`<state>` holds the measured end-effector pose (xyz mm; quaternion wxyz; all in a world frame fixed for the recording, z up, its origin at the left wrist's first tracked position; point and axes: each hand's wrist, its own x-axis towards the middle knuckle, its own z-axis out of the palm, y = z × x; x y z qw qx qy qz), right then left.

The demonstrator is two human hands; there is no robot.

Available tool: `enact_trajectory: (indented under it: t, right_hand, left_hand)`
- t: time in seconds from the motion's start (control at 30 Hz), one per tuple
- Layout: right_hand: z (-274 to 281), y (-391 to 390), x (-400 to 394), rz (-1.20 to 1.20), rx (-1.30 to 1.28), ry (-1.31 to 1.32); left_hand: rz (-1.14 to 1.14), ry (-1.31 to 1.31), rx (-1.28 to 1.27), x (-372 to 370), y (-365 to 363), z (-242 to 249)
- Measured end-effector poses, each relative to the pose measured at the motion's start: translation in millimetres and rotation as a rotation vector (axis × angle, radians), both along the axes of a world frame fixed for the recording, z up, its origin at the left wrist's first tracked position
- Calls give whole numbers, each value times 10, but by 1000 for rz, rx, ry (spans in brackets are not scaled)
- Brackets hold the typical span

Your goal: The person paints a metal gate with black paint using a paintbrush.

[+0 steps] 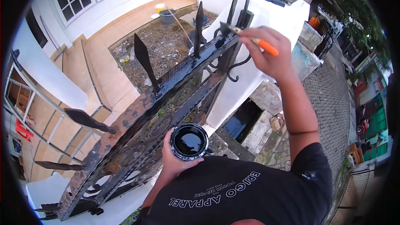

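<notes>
My right hand (268,54) is closed around a paintbrush (266,46) with an orange handle. Its dark bristles touch the top rail near the far end of an iron gate (179,77), beside a spike (232,8). From about the middle to the far end, the rail shines with wet black paint; the nearer stretch (121,123) is brown and rusty. My left hand (179,162) grips an uncovered paint can (189,157) from the side, close to my chest. Black liquid fills part of it and smears its rim.
A white pillar (266,25) stands at the gate's far end. Several pointed spikes rise along the rail. Below on the right lies an open drain (241,118) beside a paved lane (323,96). Behind the gate are a gravel bed (146,58), a grey bucket (167,17) and tiled steps.
</notes>
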<state>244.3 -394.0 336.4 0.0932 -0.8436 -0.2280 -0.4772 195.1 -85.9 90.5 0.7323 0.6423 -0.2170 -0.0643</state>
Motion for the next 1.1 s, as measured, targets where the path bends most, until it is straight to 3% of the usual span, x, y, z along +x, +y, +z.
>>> enact_trajectory:
  t: [0.13,0.27,0.37,0.43,0.53,0.63,0.73,0.8,0.9,1.0,1.1]
  right_hand:
    - [381,8,18,-30,-317,-305]
    - [111,132,-65,-109,-863,9]
    - [41,131,-84,11,-861,211]
    - [145,44,17,102,-479,215]
    - [555,56,146,-95,-217,-17]
    - [808,233,67,-110,-516,-250]
    - [575,368,25,-94,-691,-121]
    - [478,404,86,-48,-585,-96]
    - [600,433,205,-415,-184,87]
    - [790,501,173,-406,-139,-23]
    - [609,644,144,-370,-156,216]
  left_hand:
    - [8,-44,87,28,-163,-89]
    - [23,-57,48,61,-294,-145]
    - [34,-83,23,119,-348,-156]
    - [40,-73,7,148,-385,-179]
    - [30,-74,-44,172,-405,-166]
    - [20,-107,-29,202,-389,-164]
    - [6,-114,-4,176,-355,-154]
    - [-14,-81,-26,169,-319,-163]
    - [-69,-60,-31,195,-258,-165]
    - [-81,-120,71,228,-183,-152]
    - [-93,-119,55,207,-130,-154]
